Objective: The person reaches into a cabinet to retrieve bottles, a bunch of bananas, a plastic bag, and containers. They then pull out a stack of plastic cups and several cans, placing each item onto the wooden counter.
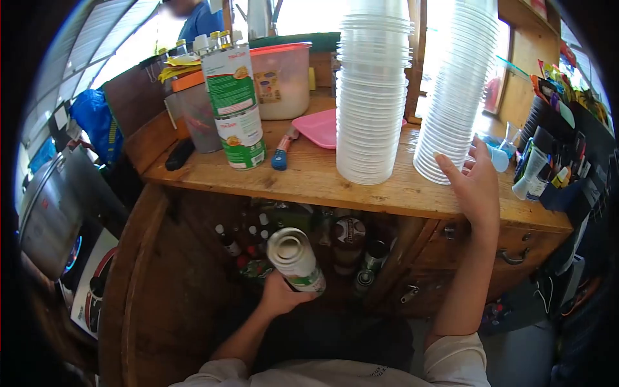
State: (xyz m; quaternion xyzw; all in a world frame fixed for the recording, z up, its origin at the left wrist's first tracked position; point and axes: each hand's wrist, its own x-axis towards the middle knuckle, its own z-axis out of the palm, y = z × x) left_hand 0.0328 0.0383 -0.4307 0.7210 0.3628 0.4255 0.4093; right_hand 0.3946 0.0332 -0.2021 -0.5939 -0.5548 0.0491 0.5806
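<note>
My left hand [284, 295] is wrapped round the lower part of a white and green can [298, 261], held tilted in front of the open cabinet; it may be two cans stacked. On the counter, my right hand [474, 177] grips the base of a tall, leaning stack of clear plastic cups [451, 109], thumb in front and fingers partly hidden behind. Beside it stands a second tall stack of clear plastic cups [369, 122]. Two green and white cans [240, 138], one on top of the other, are at the counter's left.
The wooden counter [296, 184] also bears a pink tray [319, 128], a blue-handled tool [280, 158] and a red-lidded tub [284, 84]. Bottles and jars [348, 238] fill the cabinet below. A pot [55, 200] sits over a lit stove at left. Another person [201, 24] is beyond the counter.
</note>
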